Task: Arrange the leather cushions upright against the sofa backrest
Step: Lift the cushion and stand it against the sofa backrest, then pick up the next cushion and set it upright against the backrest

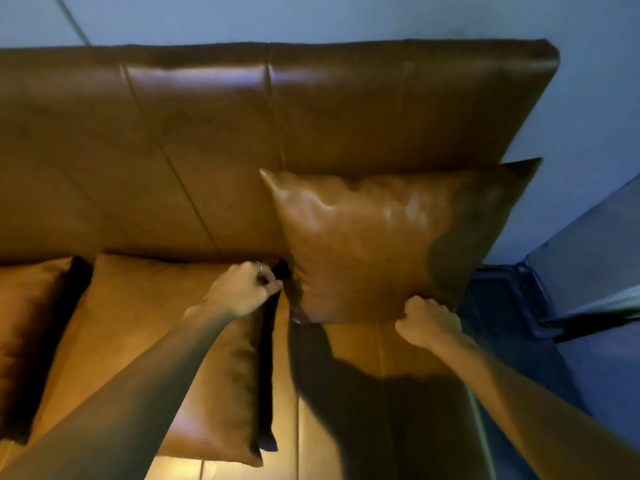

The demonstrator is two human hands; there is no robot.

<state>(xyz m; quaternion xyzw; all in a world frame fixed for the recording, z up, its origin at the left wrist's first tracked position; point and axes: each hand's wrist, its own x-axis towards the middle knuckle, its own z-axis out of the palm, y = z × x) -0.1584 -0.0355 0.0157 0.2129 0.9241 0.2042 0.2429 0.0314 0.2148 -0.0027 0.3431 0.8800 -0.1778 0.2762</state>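
A tan leather cushion (384, 244) stands upright against the sofa backrest (214, 140) at the right end of the sofa. My right hand (429, 322) is closed on its lower right edge. A second tan cushion (145, 327) lies flat on the seat, left of the upright one. My left hand (244, 289) grips its far right corner, close to the backrest. A third cushion (24, 323) lies flat at the far left, partly cut off by the frame edge.
The sofa seat (353, 344) shows between the cushions and below the upright one, partly in my shadow. A blue wall (346, 15) rises behind the sofa. Dark floor (519, 306) lies past the sofa's right end.
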